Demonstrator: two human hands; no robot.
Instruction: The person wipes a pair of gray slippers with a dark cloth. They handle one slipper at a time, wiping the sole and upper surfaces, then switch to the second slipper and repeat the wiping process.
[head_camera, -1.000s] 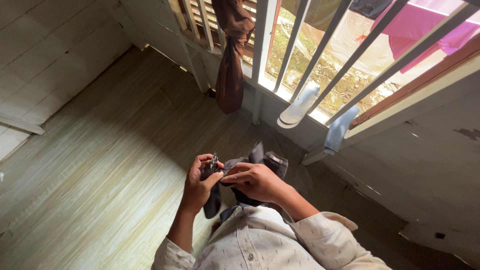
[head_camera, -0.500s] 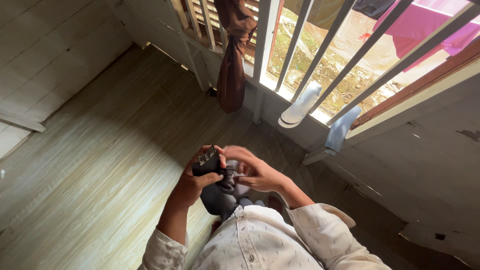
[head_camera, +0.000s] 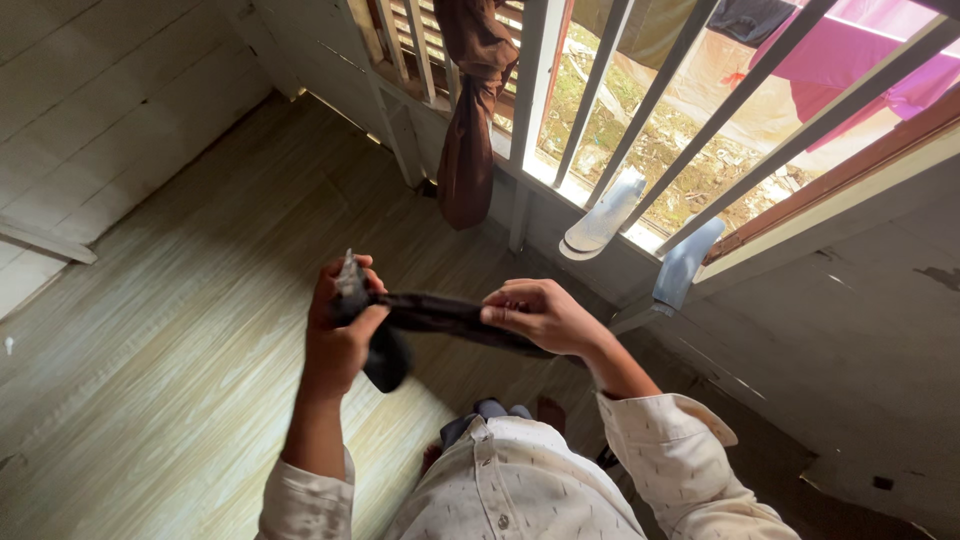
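A dark sock-like piece of cloth (head_camera: 430, 315) is stretched between my two hands at chest height. My left hand (head_camera: 340, 325) grips one end, with a loose dark end hanging below the fist and a small tag sticking up above it. My right hand (head_camera: 535, 315) pinches the other end, and more of the dark cloth trails under its palm. Both arms wear pale, speckled shirt sleeves. My bare toes show just below the cloth.
A railing of white slanted bars (head_camera: 590, 110) runs along the right. A brown knotted cloth (head_camera: 468, 120) hangs from it, and two pale sandals (head_camera: 602, 215) are wedged between bars. Pink laundry (head_camera: 850, 55) hangs outside. Wood-pattern floor (head_camera: 180, 330) spreads to the left.
My hands were close together working a bunched dark cloth with a tag. They have moved apart, the left one up and leftward, pulling the cloth out into a taut strip.
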